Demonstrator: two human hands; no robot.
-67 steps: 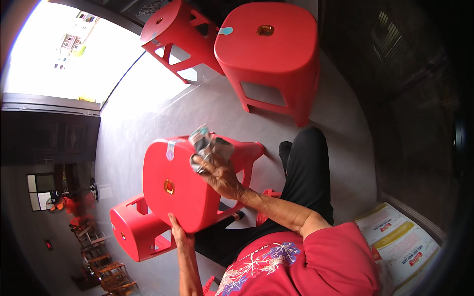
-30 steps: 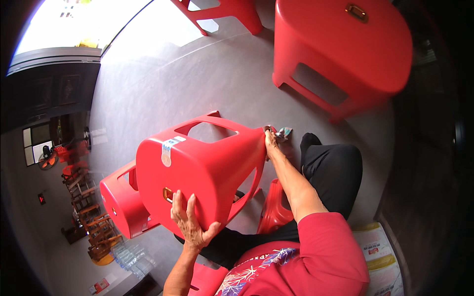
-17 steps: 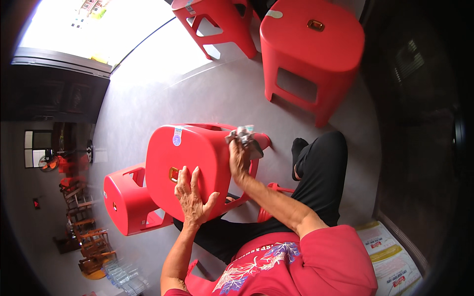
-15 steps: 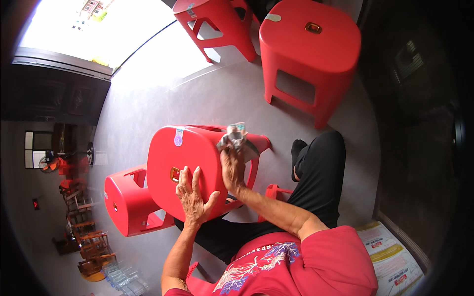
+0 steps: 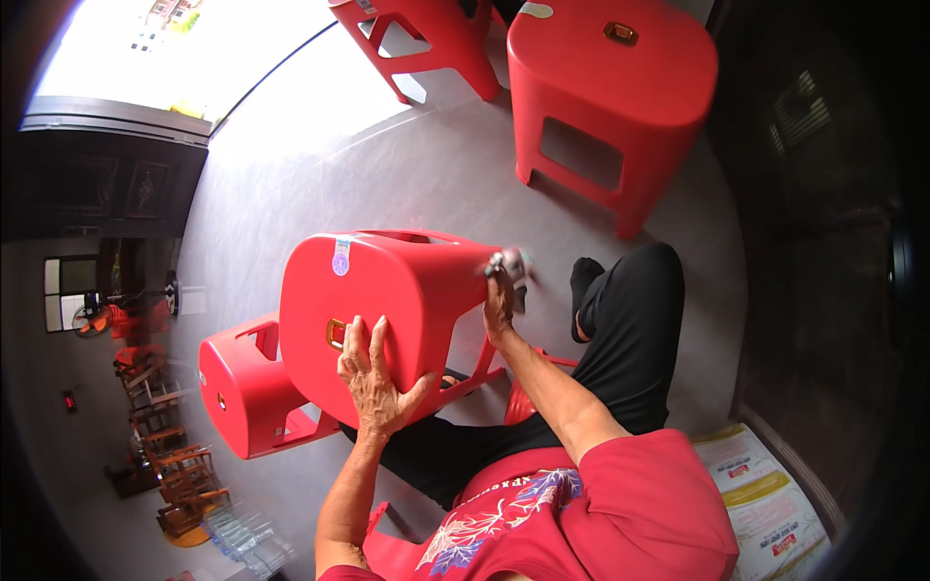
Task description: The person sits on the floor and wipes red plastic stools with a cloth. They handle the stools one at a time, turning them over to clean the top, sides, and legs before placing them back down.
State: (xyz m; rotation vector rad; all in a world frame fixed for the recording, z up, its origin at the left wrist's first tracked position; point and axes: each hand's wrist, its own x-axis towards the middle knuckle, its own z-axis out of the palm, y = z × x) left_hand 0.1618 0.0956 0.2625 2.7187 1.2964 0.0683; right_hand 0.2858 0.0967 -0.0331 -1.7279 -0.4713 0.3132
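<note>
A red plastic stool (image 5: 387, 276) lies tipped on its side in front of me, its seat facing left. The seat carries a gold-rimmed center hole (image 5: 336, 334) and a small sticker (image 5: 341, 257) near its upper edge. My left hand (image 5: 376, 387) rests flat on the seat, fingers spread beside the hole. At the far end of a stool leg, my right hand (image 5: 498, 308) grips a crumpled grey-and-white rag (image 5: 511, 264), which is blurred. Part of the rag is hidden behind my fingers.
Another red stool (image 5: 242, 387) lies tipped to the left. Two more stand ahead, one nearer (image 5: 605, 87) and one farther (image 5: 426, 48). White-and-yellow packages (image 5: 770, 508) lie at lower right. Wooden chairs (image 5: 179, 465) and clear bottles (image 5: 247, 537) are at far left.
My right hand and the rag have slid right along the stool's side toward the leg end. The stool has turned slightly, and my left hand stays on its seat.
</note>
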